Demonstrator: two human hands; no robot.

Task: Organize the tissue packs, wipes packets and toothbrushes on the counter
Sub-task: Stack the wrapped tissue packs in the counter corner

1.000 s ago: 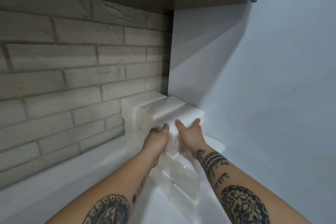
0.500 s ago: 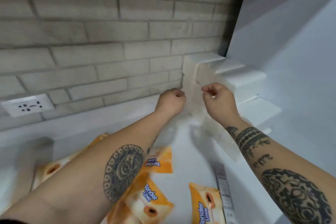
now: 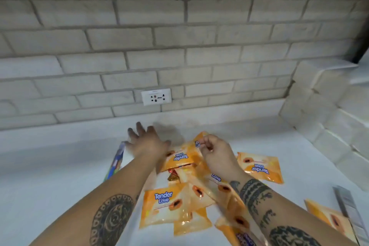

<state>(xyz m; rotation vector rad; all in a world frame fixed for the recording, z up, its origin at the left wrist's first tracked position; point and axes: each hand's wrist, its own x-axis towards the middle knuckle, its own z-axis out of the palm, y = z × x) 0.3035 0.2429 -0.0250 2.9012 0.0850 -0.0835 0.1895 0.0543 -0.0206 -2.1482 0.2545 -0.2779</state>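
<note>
Several orange "Tender Love" wipes packets (image 3: 165, 205) lie in a loose heap on the white counter (image 3: 50, 175). My right hand (image 3: 217, 156) hovers over the heap, fingers curled, pinching the far corner of one wipes packet (image 3: 196, 138). My left hand (image 3: 147, 142) is spread flat and open above the heap's far left edge, next to a blue toothbrush pack (image 3: 115, 164). White tissue packs (image 3: 319, 94) stand stacked in the right corner against the brick wall.
A wall socket (image 3: 156, 97) sits low in the brick wall behind the heap. A grey strip-shaped pack (image 3: 348, 207) lies at the right near another orange packet (image 3: 327, 215). A dark red item (image 3: 173, 175) shows between the packets.
Both hands have left the tissue stack in the corner and swung left to the wipes heap. The left hand has opened out; the right hand now pinches a packet corner.
</note>
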